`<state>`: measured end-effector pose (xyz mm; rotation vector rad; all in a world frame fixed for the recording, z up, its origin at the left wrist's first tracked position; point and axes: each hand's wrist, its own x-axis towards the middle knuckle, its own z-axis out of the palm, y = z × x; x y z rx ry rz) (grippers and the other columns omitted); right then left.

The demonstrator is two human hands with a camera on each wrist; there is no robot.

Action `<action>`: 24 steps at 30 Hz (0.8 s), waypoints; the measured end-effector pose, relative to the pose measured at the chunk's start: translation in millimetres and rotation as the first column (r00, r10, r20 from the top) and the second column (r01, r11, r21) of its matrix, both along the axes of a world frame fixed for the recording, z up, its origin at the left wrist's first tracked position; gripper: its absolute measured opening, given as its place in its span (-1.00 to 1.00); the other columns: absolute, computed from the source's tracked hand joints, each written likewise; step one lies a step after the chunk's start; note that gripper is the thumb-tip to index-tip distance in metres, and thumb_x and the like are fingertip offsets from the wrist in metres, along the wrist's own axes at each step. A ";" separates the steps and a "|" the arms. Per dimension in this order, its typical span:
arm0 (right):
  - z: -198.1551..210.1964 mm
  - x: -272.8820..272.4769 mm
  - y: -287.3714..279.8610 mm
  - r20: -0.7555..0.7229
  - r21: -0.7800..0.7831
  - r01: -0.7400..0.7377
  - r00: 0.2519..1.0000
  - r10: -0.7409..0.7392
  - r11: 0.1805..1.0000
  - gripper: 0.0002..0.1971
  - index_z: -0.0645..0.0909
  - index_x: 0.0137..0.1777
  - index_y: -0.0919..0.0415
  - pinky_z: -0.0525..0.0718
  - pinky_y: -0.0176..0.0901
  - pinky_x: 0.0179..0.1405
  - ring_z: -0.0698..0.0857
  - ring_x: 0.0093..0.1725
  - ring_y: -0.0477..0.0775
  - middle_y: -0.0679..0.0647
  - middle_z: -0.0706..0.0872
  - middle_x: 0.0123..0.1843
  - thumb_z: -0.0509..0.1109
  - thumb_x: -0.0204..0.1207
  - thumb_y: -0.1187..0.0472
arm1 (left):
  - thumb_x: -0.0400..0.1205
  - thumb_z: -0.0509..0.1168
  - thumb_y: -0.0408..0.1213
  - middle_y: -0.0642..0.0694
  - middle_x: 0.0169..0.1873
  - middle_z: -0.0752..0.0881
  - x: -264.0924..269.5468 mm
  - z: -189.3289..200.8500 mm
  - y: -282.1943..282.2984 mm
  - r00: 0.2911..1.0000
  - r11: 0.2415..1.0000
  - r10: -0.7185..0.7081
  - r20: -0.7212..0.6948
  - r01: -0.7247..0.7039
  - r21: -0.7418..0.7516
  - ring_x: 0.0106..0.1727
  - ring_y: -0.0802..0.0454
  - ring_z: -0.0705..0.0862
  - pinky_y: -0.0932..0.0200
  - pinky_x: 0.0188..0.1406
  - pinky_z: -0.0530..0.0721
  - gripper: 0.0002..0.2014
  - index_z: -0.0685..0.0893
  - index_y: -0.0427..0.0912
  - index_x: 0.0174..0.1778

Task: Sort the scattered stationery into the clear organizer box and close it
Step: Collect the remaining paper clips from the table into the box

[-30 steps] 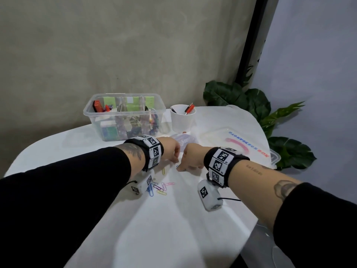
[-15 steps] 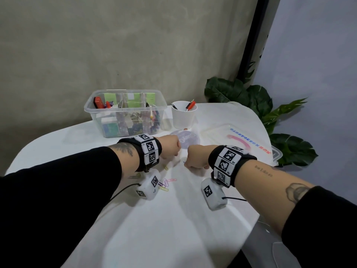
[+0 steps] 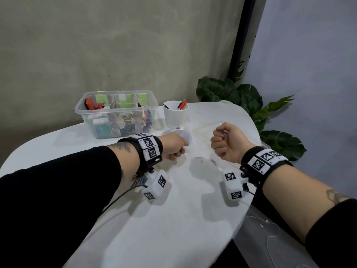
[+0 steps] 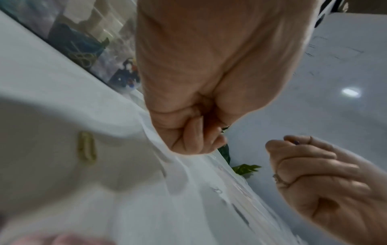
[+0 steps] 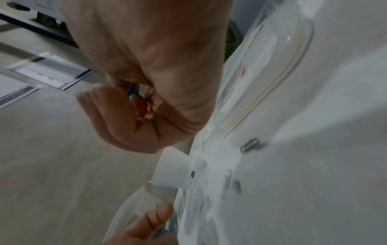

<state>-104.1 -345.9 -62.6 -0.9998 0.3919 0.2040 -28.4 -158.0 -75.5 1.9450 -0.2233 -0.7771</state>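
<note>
The room was dim and evenly lit from above, the white table (image 3: 173,219) the brightest surface, with soft grey shadows pooled under both forearms. The head view was fairly sharp, though the wall (image 3: 116,45) bowed toward the edges. Both wrist views were smeared with motion blur and strongly warped; a yellow paper clip (image 4: 87,145) showed as a fuzzy streak. A small bright glare spot (image 4: 350,92) sat on the far right.
</note>
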 end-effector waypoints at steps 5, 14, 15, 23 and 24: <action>-4.3 0.7 -5.3 -0.062 -0.285 0.081 0.993 -0.103 0.955 -0.92 0.41 -0.24 0.18 0.23 -0.37 -0.75 0.34 -0.56 -0.06 0.08 0.51 -0.42 0.17 0.48 0.32 | 0.62 0.36 -0.03 0.02 -0.32 0.59 -6.7 -11.9 -16.0 0.871 0.909 -0.361 0.332 0.251 0.332 -0.44 0.08 0.48 0.30 -0.53 0.43 -0.75 0.68 -0.07 0.13; -15.5 -3.4 9.0 -0.387 -0.920 -0.390 0.920 -0.058 -0.047 -0.68 0.49 -0.36 0.19 0.43 -0.28 -0.53 0.49 -0.49 0.01 0.07 0.54 -0.42 0.56 0.44 0.10 | 0.68 0.31 -0.14 -0.11 0.00 0.72 -6.7 -22.3 -46.9 0.642 0.778 -0.542 0.542 0.139 0.613 0.06 -0.12 0.67 0.18 -0.02 0.53 -0.81 0.70 -0.16 0.08; -14.4 -3.2 12.8 -0.388 -0.910 -0.395 0.918 -0.079 -0.126 -0.63 0.45 -0.37 0.22 0.39 -0.26 -0.56 0.47 -0.51 0.03 0.08 0.51 -0.44 0.55 0.45 0.06 | 0.67 0.32 -0.14 -0.14 -0.04 0.73 -5.3 -23.0 -49.9 0.638 0.759 -0.562 0.527 0.143 0.635 0.03 -0.15 0.68 0.14 0.00 0.56 -0.80 0.71 -0.20 0.02; -13.6 3.1 15.6 -0.438 -0.899 -0.437 0.898 -0.035 0.026 -0.78 0.51 -0.30 0.25 0.40 -0.21 -0.45 0.44 -0.49 0.09 0.15 0.53 -0.40 0.37 0.56 0.23 | 0.68 0.28 -0.19 -0.14 0.14 0.76 0.1 -29.6 -57.9 0.616 0.732 -0.605 0.504 0.181 0.656 0.18 -0.14 0.69 0.11 0.15 0.60 -0.75 0.74 -0.22 0.17; -13.6 3.9 15.7 -0.425 -0.903 -0.421 0.904 -0.042 0.087 -0.78 0.51 -0.31 0.24 0.40 -0.20 -0.44 0.44 -0.49 0.09 0.15 0.53 -0.39 0.33 0.57 0.25 | 0.68 0.28 -0.18 -0.14 0.13 0.76 -0.8 -29.5 -57.8 0.601 0.730 -0.612 0.514 0.179 0.659 0.18 -0.14 0.69 0.11 0.14 0.60 -0.75 0.74 -0.21 0.16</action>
